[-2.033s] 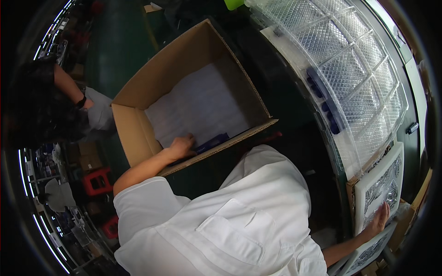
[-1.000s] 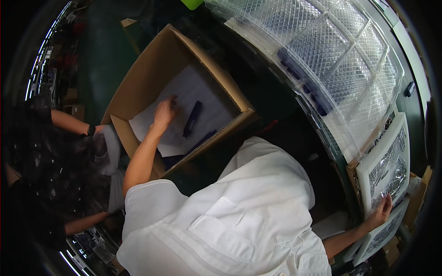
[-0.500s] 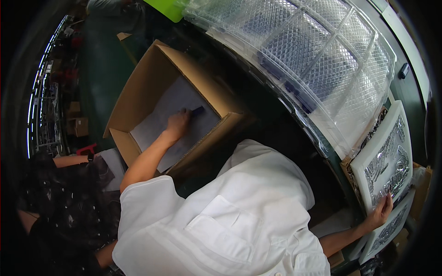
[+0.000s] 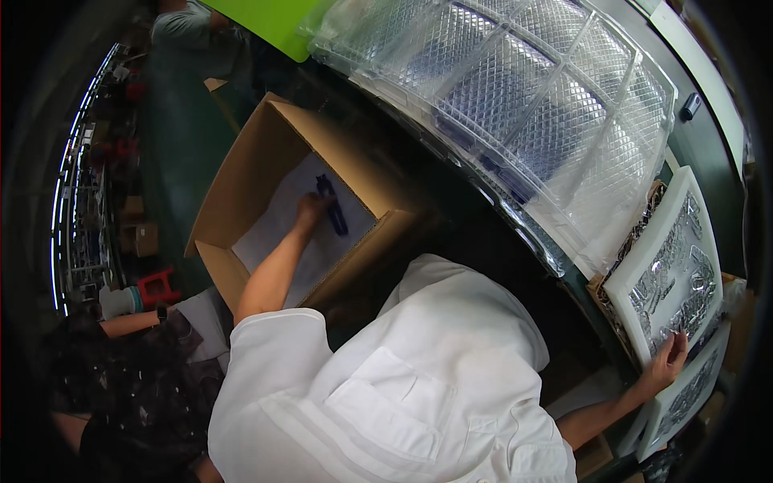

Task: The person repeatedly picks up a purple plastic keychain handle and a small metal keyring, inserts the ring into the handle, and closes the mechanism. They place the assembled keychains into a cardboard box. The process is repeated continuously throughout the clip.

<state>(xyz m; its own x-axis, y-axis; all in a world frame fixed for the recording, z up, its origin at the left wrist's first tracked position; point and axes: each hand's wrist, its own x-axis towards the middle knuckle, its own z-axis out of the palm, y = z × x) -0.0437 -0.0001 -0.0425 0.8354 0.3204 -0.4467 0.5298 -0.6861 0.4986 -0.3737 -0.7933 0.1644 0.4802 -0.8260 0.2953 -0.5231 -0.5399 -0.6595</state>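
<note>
Inside an open cardboard box (image 4: 233, 181), my left hand (image 4: 311, 209) closes round the middle of a long, narrow dark blue part (image 4: 336, 216). This part is just over a pale grey-white sheet (image 4: 278, 211) lining the box; whether it touches the sheet I cannot tell. Far to the right, my right hand (image 4: 667, 361) is at the lower edge of a white foam-framed tray (image 4: 699, 183). Crumpled, shiny silvery pieces (image 4: 654, 282) cover that tray's middle. My right fingers are bent together at the silvery surface, and what they pinch is hidden.
Clear textured plastic trays (image 4: 555, 105) with dark blue items beneath fill the upper right. A second white-framed tray (image 4: 684, 394) is below the first. At left sits a person in dark clothing (image 4: 137, 370), near a red stool (image 4: 159, 286). A green panel (image 4: 270, 24) stands at the top.
My left hand has shifted slightly up and left in the box, and more of the dark blue part shows, now turned lengthwise. My right hand stays at the tray.
</note>
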